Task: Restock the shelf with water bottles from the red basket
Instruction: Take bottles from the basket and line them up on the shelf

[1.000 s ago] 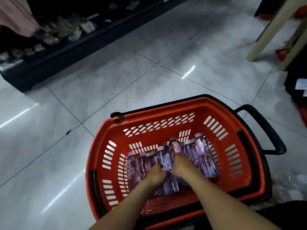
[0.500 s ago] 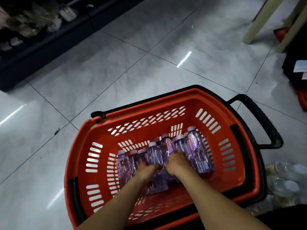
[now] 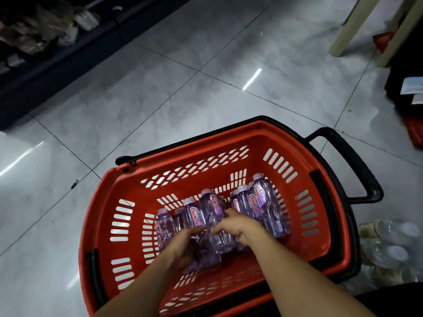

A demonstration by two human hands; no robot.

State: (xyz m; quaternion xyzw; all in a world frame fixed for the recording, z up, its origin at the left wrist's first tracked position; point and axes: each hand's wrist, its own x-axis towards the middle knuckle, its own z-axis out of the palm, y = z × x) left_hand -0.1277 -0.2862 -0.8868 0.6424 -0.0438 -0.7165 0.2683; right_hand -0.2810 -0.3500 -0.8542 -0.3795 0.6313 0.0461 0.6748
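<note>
Glossy grey tiled floor (image 3: 160, 92) everywhere. On it, far right, two pale furniture legs (image 3: 348, 26); below those, near the bottom right corner, some clear plastic-wrapped bottles (image 3: 389, 243).

bottles (image 3: 258, 209) in basket (image 3: 100, 225) | shelf (image 3: 52, 58) far-left | basket on floor (image 3: 183, 88)

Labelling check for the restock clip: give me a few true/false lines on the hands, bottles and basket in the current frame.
1. Both hands are inside the red basket. True: the left hand and right hand are down among the bottles.
2. The bottles have black caps. False: the caps are pale, whitish.
3. The basket stands on a tiled floor. True.
4. The basket is packed full to the rim. False: bottles cover only part of the bottom.
5. The basket's black handle sticks out on the right. True.
</note>
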